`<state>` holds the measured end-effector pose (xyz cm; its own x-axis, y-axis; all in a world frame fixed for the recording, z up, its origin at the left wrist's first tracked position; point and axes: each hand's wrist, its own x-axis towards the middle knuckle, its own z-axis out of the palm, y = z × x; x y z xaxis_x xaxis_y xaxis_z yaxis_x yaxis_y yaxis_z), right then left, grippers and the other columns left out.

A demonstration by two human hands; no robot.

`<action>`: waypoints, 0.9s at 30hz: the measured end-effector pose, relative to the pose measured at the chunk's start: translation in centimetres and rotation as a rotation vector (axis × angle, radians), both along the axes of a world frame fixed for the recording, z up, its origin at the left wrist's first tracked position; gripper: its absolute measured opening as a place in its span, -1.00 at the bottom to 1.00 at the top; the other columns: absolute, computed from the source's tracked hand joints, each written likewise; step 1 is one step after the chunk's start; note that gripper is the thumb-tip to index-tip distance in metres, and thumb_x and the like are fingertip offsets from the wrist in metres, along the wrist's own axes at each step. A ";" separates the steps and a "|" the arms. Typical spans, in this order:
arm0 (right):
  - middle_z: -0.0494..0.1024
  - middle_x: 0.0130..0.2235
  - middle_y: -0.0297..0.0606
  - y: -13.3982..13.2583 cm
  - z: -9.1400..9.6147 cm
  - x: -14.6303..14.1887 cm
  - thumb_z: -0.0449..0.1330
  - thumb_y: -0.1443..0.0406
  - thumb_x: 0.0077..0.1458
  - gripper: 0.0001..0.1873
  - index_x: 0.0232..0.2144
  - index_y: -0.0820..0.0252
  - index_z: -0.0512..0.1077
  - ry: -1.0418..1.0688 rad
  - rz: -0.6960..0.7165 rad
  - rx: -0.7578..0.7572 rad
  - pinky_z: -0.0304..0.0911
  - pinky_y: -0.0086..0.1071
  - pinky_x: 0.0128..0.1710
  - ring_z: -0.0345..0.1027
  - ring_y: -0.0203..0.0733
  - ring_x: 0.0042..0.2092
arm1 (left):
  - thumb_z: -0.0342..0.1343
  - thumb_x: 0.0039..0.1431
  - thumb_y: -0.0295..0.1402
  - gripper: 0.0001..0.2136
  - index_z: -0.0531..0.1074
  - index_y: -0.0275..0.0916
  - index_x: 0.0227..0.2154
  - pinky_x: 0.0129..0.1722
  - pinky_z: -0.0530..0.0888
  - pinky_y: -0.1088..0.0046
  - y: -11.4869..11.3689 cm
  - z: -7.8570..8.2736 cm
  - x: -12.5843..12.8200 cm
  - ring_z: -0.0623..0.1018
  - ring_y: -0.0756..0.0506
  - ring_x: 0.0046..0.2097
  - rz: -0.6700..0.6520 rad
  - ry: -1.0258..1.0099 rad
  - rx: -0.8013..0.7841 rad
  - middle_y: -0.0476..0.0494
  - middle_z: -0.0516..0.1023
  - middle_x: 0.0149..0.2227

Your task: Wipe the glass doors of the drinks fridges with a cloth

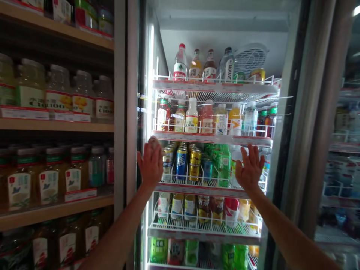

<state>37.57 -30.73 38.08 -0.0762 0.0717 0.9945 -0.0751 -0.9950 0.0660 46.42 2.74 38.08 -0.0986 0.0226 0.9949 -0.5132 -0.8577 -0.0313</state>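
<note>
Head view: both arms reach up into an open drinks fridge [225,33], and the hands are raised in front of its third wire shelf [197,188] from the top. The left hand [151,164] has its back to the camera with the fingers straight and pointing up. Its grip is apart and closed on nothing, just beside the leftmost can. A pale blur sits at its fingertips, and I cannot tell what it is. The right hand [249,168] is also held flat with the fingers fanned wide, so that grip is apart too, at the right end of the same shelf.

Between the two hands stand the cans [194,164], upright in tight rows that run back into the fridge. At the front are a silver one with a blue band, a blue one, a gold one and a shorter teal one. Just right of them are green bottles [223,163], upright and close to the right hand. The shelf front carries a red and white price strip.

To the left, well apart from the fridge, wooden shelves [56,126] hold rows of jars [59,93].
</note>
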 end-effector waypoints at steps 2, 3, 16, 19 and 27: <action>0.08 0.28 -0.14 0.0 0.0 0.0 -0.04 0.26 0.15 -0.40 0.25 0.06 0.02 0.000 -0.007 0.006 -0.18 0.01 0.22 -0.10 -0.01 0.30 | -0.13 0.27 -0.33 -0.56 0.10 -0.15 0.21 0.26 -0.09 0.06 1.3 -0.2 0.2 0.02 -0.16 0.31 0.023 0.041 -0.150 -0.25 -0.01 0.30; 0.09 0.28 -0.13 0.0 0.0 0.1 -0.04 0.26 0.15 -0.40 0.25 0.06 0.02 0.000 -0.006 0.006 -0.18 0.01 0.22 -0.09 -0.01 0.30 | -0.13 0.27 -0.33 -0.55 0.09 -0.16 0.21 0.26 -0.07 0.05 1.2 -0.6 0.1 0.00 -0.16 0.32 0.023 0.044 -0.155 -0.27 -0.04 0.31; 0.07 0.29 -0.14 0.0 0.0 0.0 -0.05 0.28 0.16 -0.39 0.26 0.05 -0.02 0.002 -0.007 0.004 -0.18 0.02 0.22 -0.12 -0.02 0.31 | -0.08 0.22 -0.43 -0.49 0.02 -0.19 0.24 0.28 -0.20 0.12 -2.9 -1.1 -1.3 -0.04 -0.15 0.32 -0.014 -0.075 0.062 -0.26 -0.06 0.31; 0.07 0.29 -0.14 0.0 0.0 0.1 -0.04 0.28 0.16 -0.39 0.26 0.06 -0.01 0.004 -0.012 0.002 -0.18 0.01 0.22 -0.12 -0.01 0.31 | -0.09 0.22 -0.40 -0.49 0.03 -0.12 0.23 0.29 -0.17 0.17 -5.4 -0.9 -2.0 -0.01 -0.08 0.32 -0.072 -0.105 0.314 -0.14 0.05 0.29; 0.10 0.27 -0.11 0.2 0.0 -0.1 -0.05 0.27 0.16 -0.43 0.22 0.12 0.08 0.030 -0.005 0.034 -0.21 -0.01 0.24 -0.12 -0.03 0.31 | -0.09 0.23 -0.40 -0.54 0.12 -0.21 0.20 0.27 -0.11 0.10 -4.7 2.2 -1.4 -0.01 -0.14 0.32 -0.015 -0.061 0.048 -0.27 0.06 0.28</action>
